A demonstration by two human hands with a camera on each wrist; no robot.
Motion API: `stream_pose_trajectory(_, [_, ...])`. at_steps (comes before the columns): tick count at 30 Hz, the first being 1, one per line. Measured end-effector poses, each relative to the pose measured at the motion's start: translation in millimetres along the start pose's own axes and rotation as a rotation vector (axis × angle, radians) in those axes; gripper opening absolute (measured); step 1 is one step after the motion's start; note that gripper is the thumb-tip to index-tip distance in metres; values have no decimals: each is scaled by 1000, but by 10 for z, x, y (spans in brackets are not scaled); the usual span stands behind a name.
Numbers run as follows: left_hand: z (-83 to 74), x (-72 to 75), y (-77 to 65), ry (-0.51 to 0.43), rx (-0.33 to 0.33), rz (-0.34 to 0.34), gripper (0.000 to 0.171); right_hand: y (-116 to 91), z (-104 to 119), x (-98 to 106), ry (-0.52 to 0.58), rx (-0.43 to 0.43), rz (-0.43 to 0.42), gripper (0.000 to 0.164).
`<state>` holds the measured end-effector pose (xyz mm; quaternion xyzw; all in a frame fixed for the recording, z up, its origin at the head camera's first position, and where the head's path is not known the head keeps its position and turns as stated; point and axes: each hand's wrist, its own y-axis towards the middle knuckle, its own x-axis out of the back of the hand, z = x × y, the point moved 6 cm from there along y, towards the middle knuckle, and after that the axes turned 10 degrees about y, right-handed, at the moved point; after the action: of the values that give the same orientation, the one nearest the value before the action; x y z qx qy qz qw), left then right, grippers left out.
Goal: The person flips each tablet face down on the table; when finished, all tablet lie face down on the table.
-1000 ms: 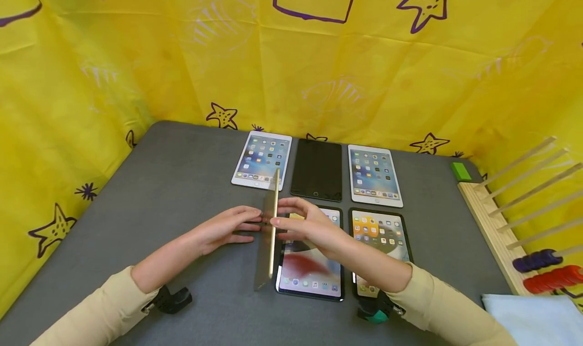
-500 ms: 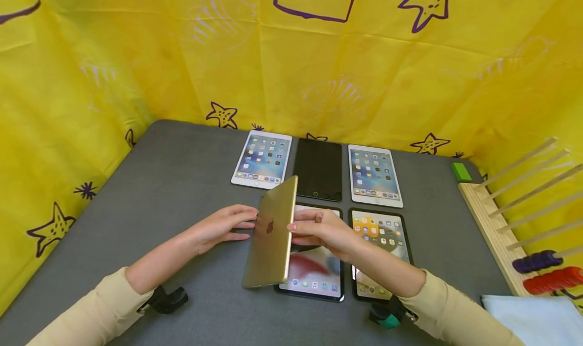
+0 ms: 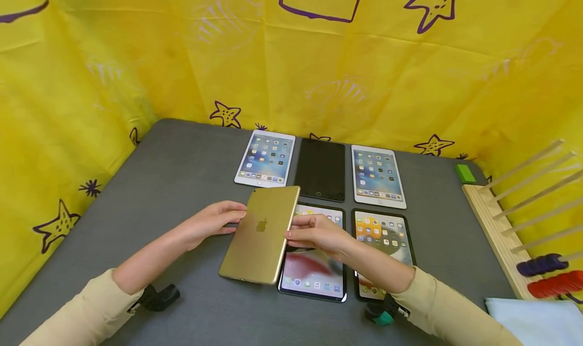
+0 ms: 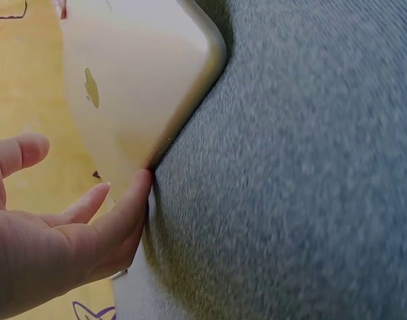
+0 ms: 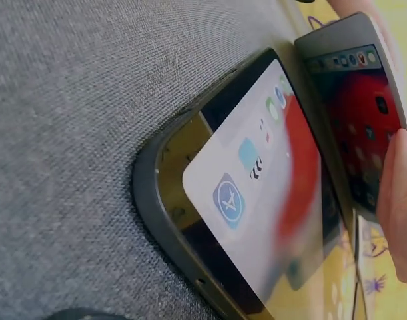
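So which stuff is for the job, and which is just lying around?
Probably for the job:
gold tablet, held by the right hand
left hand, at its edge
five tablets lying flat

Probably just lying around:
green block
wooden bead rack
blue cloth

Apple logo (image 3: 261, 225) on gold tablet (image 3: 256, 252)

Gold tablet (image 3: 258, 247): screen hidden from the head view (partly exposed to the right wrist camera). Right forearm (image 3: 379, 266): obscures part of the lower-right tablet (image 3: 382, 229). Beaded wooden rack (image 3: 499, 242), pale cloth (image 3: 537, 321): cropped at right.
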<state>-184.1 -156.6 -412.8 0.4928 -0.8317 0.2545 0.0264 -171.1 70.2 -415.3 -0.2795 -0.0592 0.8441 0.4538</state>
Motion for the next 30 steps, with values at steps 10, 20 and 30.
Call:
stream_pose_trajectory(10, [-1, 107, -88, 127, -1, -42, 62, 166, -47, 24, -119, 48, -85, 54])
stream_pose_trajectory(20, [-20, 192, -197, 324, 10, -140, 59, 284, -126, -12, -83, 95, -152, 76])
stream_pose_trajectory(30, [6, 193, -262, 419, 46, -159, 65, 249, -155, -97, -143, 75, -157, 65])
